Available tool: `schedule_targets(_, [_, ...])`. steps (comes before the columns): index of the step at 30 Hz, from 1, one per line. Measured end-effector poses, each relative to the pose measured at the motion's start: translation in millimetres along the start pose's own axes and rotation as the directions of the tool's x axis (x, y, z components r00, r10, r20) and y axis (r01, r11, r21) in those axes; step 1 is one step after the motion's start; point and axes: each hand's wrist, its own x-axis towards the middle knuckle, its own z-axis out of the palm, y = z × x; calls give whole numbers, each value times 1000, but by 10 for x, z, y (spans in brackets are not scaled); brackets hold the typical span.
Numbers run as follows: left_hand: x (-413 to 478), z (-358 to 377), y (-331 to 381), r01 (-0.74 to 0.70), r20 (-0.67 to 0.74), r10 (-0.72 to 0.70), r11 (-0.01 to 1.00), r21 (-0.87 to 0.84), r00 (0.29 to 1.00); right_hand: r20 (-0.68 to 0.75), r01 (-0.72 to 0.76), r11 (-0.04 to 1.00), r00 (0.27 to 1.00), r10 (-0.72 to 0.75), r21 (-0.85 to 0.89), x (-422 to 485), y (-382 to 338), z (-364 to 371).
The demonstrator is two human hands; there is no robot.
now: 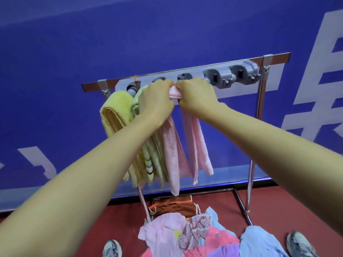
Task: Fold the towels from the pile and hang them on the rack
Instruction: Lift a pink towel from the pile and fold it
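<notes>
A folded pink towel [194, 145] hangs from the grey clip holder [219, 76] on the metal rack [259, 101], its two halves dangling down. My left hand [156, 98] and my right hand [196, 95] both grip its bunched top fold at the holder, knuckles almost touching. Left of it hang a yellow towel [116, 112] and a pale green striped towel [154, 160]. The pile of towels [185, 234], pink, blue, purple and patterned, lies below at the rack's foot.
A blue wall with white lettering [315, 71] stands right behind the rack. Two grey clips at the holder's right end hold nothing. The red floor [120, 219] shows below, with my two shoes [300, 243] at the bottom edge beside the pile.
</notes>
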Motion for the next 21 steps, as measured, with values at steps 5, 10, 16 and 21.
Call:
schedule_targets(5, [44, -10, -51, 13, -2, -13, 1000, -7, 1000, -38, 3, 1000, 999, -3, -3, 40, 12, -3])
schedule_targets(10, [-175, 134, -8, 147, -7, -150, 974, -169, 989, -55, -153, 957, 984, 171, 245, -170, -56, 151])
schedule_targets(16, [-637, 645, 31, 464, 210, -415, 820, -334, 885, 200, -450, 719, 890, 410, 530, -534, -155, 711])
schedule_targets(21, [-1000, 944, -1, 564, 306, -479, 755, -334, 823, 321, -529, 651, 849, 420, 545, -834, -197, 1066])
